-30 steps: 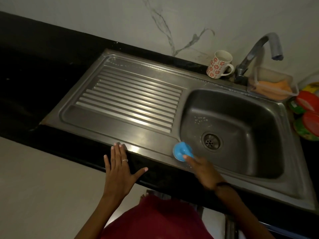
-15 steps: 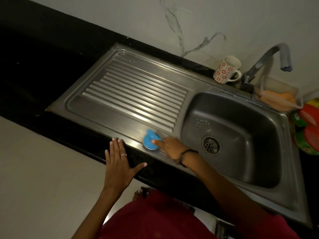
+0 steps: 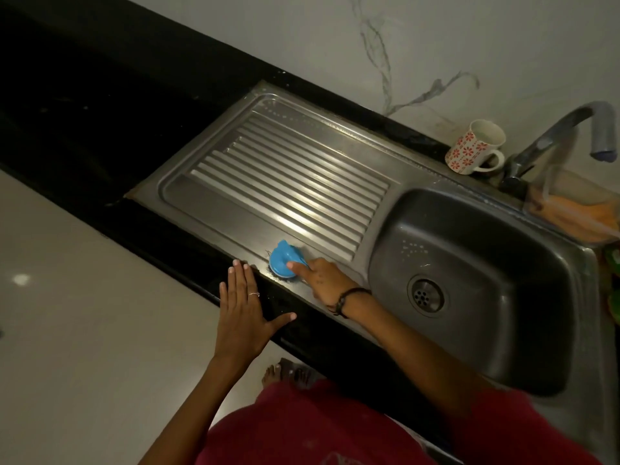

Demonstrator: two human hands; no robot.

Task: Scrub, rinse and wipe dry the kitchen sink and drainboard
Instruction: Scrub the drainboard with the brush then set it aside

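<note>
Right hand (image 3: 322, 280) grip clamped on blue scrubber (image 3: 285, 260), pressed to drainboard (image 3: 285, 182) front edge — scrubbing stage, likely. Left hand (image 3: 243, 307) flat, fingers spread on counter (image 3: 188, 229) — a brace. Sink (image 3: 476, 250) alongside.

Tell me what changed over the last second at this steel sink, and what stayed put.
The right hand, holding the round blue scrubber, carried it from the basin's near-left rim leftward onto the flat front strip of the ribbed steel drainboard, where it now presses. No grip was taken or released. The left hand stayed flat on the black counter edge; the flowered mug and tap did not move.
</note>
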